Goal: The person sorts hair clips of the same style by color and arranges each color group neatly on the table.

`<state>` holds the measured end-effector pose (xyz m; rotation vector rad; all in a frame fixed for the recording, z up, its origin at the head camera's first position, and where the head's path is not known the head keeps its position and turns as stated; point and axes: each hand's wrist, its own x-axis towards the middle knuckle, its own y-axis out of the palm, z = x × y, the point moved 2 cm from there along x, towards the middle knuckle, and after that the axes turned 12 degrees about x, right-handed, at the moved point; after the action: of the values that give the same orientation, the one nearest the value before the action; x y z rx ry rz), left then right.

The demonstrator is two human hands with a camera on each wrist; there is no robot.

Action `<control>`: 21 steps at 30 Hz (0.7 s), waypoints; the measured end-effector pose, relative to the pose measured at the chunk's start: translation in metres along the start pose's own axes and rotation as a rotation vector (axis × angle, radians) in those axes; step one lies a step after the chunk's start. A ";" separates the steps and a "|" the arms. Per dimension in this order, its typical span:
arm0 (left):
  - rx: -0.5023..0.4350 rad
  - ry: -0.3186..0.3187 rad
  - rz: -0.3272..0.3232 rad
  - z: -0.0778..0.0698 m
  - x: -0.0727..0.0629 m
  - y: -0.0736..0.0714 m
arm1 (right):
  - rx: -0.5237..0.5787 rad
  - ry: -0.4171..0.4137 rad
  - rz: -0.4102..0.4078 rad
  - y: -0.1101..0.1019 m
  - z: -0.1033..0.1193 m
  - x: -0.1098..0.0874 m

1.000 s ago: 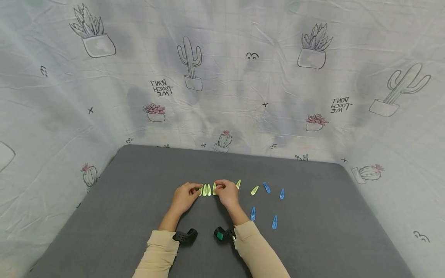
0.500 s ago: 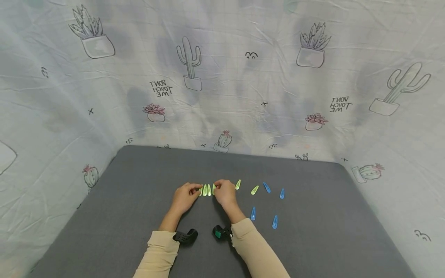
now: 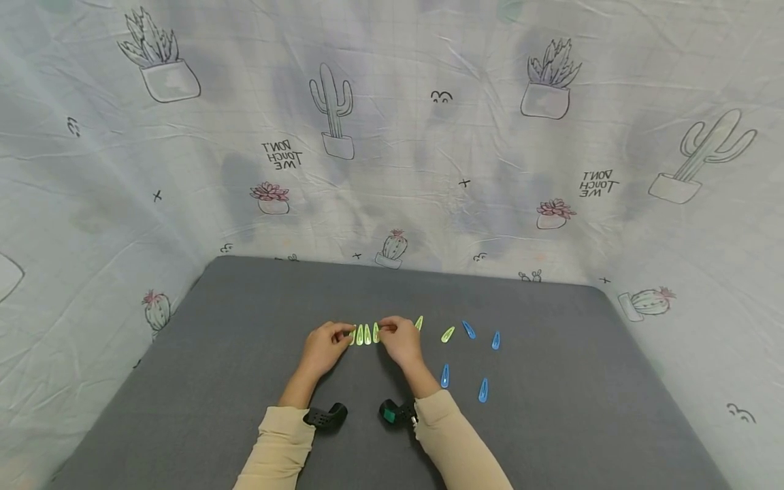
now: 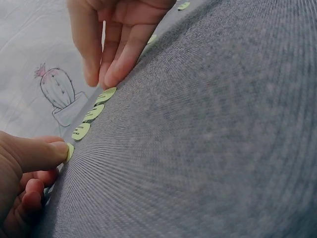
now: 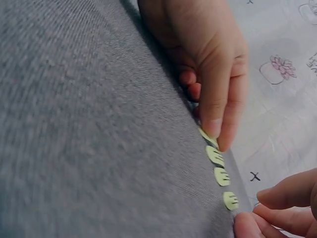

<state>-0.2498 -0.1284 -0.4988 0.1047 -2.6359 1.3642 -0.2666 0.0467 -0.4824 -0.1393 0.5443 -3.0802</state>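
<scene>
Left hand pinches a clip; right hand, grip unclear, apparently aligns a row; even spacing likely needed next.

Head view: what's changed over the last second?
Very little. The right hand edged left, then slightly back right. The fourth clip seems a touch closer to the third clip; nothing was clearly taken or released. The left hand stayed on the first clip, and the blue clips haven't moved.
</scene>
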 end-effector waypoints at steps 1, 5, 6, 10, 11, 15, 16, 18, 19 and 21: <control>0.000 0.001 0.000 0.000 0.000 0.000 | 0.012 0.007 0.003 -0.002 -0.001 0.000; 0.002 -0.002 0.002 0.000 0.000 0.000 | 0.061 0.022 0.024 -0.011 0.000 -0.003; 0.005 0.001 0.001 0.000 0.001 0.000 | 0.074 0.022 0.029 -0.014 0.000 -0.004; 0.005 0.005 0.004 0.000 0.001 0.000 | 0.131 0.000 0.049 -0.029 0.002 -0.008; 0.003 0.005 0.004 0.000 0.001 0.000 | 0.145 -0.009 0.053 -0.033 0.003 -0.009; -0.002 -0.002 0.009 0.000 0.001 0.000 | 0.219 -0.036 0.060 -0.048 0.005 -0.012; -0.003 -0.003 0.010 0.000 0.001 0.000 | 0.231 -0.037 0.060 -0.051 0.003 -0.012; -0.001 -0.004 0.011 0.001 0.001 0.000 | 0.246 -0.034 0.056 -0.058 -0.001 -0.013; 0.000 -0.002 0.012 0.001 0.001 0.000 | 0.244 -0.029 0.050 -0.060 -0.007 -0.011; 0.001 -0.001 0.012 0.002 0.002 0.001 | 0.254 -0.016 0.047 -0.066 -0.011 -0.012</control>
<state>-0.2516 -0.1294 -0.5000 0.0895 -2.6414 1.3691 -0.2554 0.1131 -0.4713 -0.1449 0.1494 -3.0642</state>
